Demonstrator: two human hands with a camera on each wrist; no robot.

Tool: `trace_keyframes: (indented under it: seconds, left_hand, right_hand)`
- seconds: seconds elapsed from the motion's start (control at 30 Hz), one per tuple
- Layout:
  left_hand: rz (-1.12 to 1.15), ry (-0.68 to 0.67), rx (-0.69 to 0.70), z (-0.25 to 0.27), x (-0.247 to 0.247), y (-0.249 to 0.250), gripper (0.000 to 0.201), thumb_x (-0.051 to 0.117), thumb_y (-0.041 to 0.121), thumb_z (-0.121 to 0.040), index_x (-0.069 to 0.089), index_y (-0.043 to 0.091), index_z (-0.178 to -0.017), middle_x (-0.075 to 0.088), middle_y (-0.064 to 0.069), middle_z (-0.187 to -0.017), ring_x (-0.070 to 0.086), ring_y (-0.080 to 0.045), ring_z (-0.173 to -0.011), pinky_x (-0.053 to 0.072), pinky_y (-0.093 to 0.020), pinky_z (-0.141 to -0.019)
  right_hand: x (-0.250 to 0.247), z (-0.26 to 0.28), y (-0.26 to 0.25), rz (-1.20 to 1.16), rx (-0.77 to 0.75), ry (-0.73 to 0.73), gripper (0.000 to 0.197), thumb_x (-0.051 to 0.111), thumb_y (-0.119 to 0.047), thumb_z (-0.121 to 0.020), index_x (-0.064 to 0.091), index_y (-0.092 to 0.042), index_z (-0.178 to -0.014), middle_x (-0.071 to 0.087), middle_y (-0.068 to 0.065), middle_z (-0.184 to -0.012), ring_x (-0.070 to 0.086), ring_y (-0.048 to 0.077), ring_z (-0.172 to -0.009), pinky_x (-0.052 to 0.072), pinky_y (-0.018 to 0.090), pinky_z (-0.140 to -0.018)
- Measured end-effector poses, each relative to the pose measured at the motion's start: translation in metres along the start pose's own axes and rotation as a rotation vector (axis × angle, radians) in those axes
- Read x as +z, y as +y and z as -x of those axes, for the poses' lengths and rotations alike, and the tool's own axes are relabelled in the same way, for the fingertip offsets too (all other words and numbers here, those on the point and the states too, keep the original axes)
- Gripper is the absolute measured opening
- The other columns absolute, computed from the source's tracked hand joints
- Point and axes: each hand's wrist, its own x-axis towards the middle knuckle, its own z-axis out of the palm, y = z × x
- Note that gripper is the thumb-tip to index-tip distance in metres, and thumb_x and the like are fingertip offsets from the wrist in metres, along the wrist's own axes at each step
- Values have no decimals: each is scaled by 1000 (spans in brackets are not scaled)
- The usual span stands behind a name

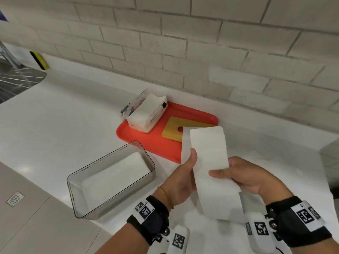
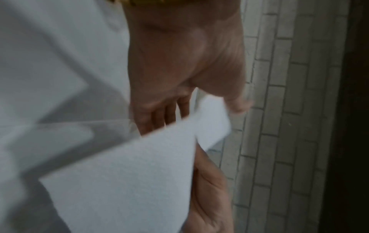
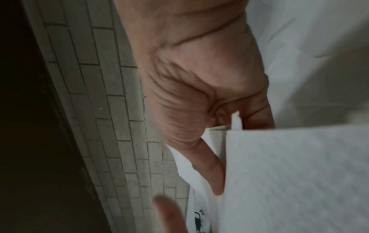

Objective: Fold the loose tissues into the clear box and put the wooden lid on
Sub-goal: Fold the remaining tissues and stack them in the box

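Note:
Both hands hold one long white tissue (image 1: 211, 162) above the counter. My left hand (image 1: 185, 171) pinches its left edge with the thumb on top. My right hand (image 1: 238, 176) pinches its right side, thumb across the sheet. The tissue (image 2: 129, 181) shows blurred in the left wrist view, and the tissue (image 3: 289, 173) fills the lower right of the right wrist view. The clear box (image 1: 77, 182) stands to the left with white tissue (image 1: 117, 175) lying flat inside. The wooden lid (image 1: 174, 131) lies on the red tray (image 1: 161, 145), partly hidden by the held sheet.
An open tissue pack (image 1: 146, 114) sits on the tray's back left corner. A brick wall (image 1: 201, 52) runs behind the white counter (image 1: 64, 116). A steel sink (image 1: 16, 81) is at far left, with a yellow sponge (image 1: 39, 60) near it.

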Motion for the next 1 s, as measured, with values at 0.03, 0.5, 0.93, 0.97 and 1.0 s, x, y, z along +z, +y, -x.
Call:
trace_keyframes:
  seconds: [0.03,0.5,0.93,0.97,1.0]
  left_hand:
    - [-41,43,22,0,5,1,58,52,59,-104,59,22,-147,66,-7,-144,62,-30,-134,45,-54,-116]
    - [-56,358,139,-11,6,35,40,70,39,-99,72,10,-126,79,-14,-116,76,-37,-107,60,-55,-97]
    - [-266,506,186,-12,-17,48,39,61,47,-104,76,12,-110,78,-16,-109,72,-39,-106,58,-51,-91]
    - [-270,471,135,-11,-14,42,39,59,48,-105,75,13,-113,79,-11,-107,73,-34,-103,59,-44,-85]
    - [-260,434,84,-10,-11,36,40,56,49,-106,74,15,-118,80,-7,-109,74,-30,-104,59,-41,-84]
  right_hand:
    - [3,-1,1,12,6,-2,39,80,-15,-89,73,-5,-125,76,13,-122,73,32,-116,49,51,-112]
    - [26,8,26,-1,-2,-27,31,79,-18,-92,76,-9,-122,77,11,-120,74,29,-112,55,46,-106]
    - [-23,68,18,-114,-289,22,34,73,6,-81,78,-7,-113,74,25,-120,75,37,-106,63,42,-87]
    - [-22,69,12,-180,-345,69,36,70,6,-80,77,-5,-114,74,24,-119,76,34,-103,63,38,-82]
    - [-20,68,7,-228,-393,108,39,69,6,-79,74,-4,-117,75,22,-120,76,32,-103,63,35,-81]
